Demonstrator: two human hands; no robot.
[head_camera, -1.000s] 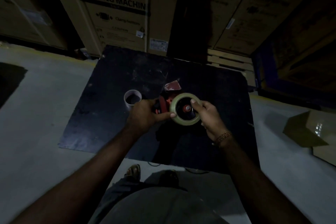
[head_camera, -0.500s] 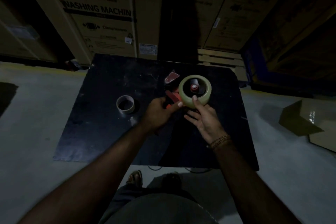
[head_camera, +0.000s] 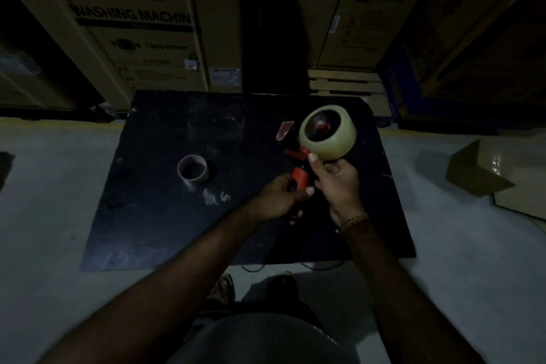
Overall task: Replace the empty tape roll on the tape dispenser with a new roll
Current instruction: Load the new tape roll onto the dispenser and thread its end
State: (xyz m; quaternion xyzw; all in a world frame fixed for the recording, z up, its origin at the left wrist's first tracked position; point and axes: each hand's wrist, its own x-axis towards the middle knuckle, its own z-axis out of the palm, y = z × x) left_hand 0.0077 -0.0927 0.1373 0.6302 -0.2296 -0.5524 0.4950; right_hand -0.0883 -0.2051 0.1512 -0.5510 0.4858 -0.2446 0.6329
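A red tape dispenser (head_camera: 300, 179) is held above a black board (head_camera: 165, 216). My left hand (head_camera: 276, 198) grips its red handle. A new, pale yellowish tape roll (head_camera: 332, 142) sits on the dispenser's hub, whose red centre shows through the roll's hole. My right hand (head_camera: 336, 183) is just below the roll, its thumb pressed against the roll's lower edge. The empty cardboard core (head_camera: 192, 170) stands on the board to the left, apart from both hands.
Tall cardboard appliance boxes (head_camera: 133, 23) stand behind the board, with a wooden pallet (head_camera: 345, 83) at the back right. A small open cardboard box (head_camera: 484, 174) lies on the concrete floor to the right. My feet (head_camera: 224, 287) are at the board's near edge.
The dispenser with the new roll has risen and tilted away from me. My right hand slid from the roll's rim to beneath it; my left hand shifted down onto the handle.
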